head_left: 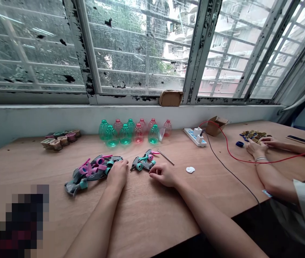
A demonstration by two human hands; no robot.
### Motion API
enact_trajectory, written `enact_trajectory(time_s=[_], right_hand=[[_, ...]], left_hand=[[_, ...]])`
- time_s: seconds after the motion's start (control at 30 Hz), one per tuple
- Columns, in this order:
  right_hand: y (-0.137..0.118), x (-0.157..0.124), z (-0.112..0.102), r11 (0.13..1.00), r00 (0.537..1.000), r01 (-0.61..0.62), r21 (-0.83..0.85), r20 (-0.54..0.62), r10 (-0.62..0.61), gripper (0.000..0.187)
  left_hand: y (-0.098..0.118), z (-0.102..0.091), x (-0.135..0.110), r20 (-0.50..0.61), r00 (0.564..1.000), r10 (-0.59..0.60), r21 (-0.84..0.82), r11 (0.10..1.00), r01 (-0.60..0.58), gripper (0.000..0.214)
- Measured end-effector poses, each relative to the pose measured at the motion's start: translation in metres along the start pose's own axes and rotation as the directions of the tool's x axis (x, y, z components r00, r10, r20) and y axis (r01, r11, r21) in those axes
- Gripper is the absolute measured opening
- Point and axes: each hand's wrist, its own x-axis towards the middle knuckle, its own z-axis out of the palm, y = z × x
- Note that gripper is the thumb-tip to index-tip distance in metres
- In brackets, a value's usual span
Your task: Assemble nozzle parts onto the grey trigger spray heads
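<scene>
My left hand [117,174] rests on the table against the right end of a larger pile of grey, teal and pink plastic spray heads [92,172]. Its fingers point away and down, mostly hidden behind the back of the hand. My right hand [163,175] lies on its side at the near edge of a smaller group of the same spray heads [143,160]. Its fingers are loosely bent, thumb and forefinger a little apart, and nothing shows between them. Just beyond that hand lies a thin metal rod, perhaps tweezers [165,157].
Green bottles [125,135] and red bottles [139,133] stand by the wall. Left are small stacked containers [58,139]; right, a white disc [190,170], power strip [195,137], trailing cables and cardboard box [217,126]. A co-worker's hands [257,147] touch small gold-coloured pieces [254,135].
</scene>
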Motion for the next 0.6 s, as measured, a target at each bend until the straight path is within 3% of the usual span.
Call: enact_trajectory(time_s=[0.2, 0.3, 0.47, 0.6], right_hand=[[-0.002, -0.001, -0.003, 1.000, 1.000, -0.024, -0.001, 0.012, 0.024, 0.010], [-0.002, -0.001, -0.003, 1.000, 1.000, -0.019, 0.003, 0.005, 0.019, 0.010], [-0.001, -0.001, -0.003, 1.000, 1.000, -0.017, -0.001, 0.003, 0.017, 0.009], [-0.002, 0.000, -0.003, 1.000, 1.000, -0.029, -0.007, 0.006, 0.029, 0.009]], left_hand=[[0.006, -0.012, -0.004, -0.125, 0.992, 0.014, 0.088, 0.996, -0.003, 0.036], [0.008, -0.023, -0.006, -0.206, 0.978, -0.024, 0.178, 0.982, 0.062, 0.036], [0.001, -0.025, -0.007, -0.156, 0.973, -0.172, 0.243, 0.948, 0.207, 0.038], [-0.007, -0.021, -0.005, -0.149, 0.967, -0.207, 0.222, 0.946, 0.236, 0.036]])
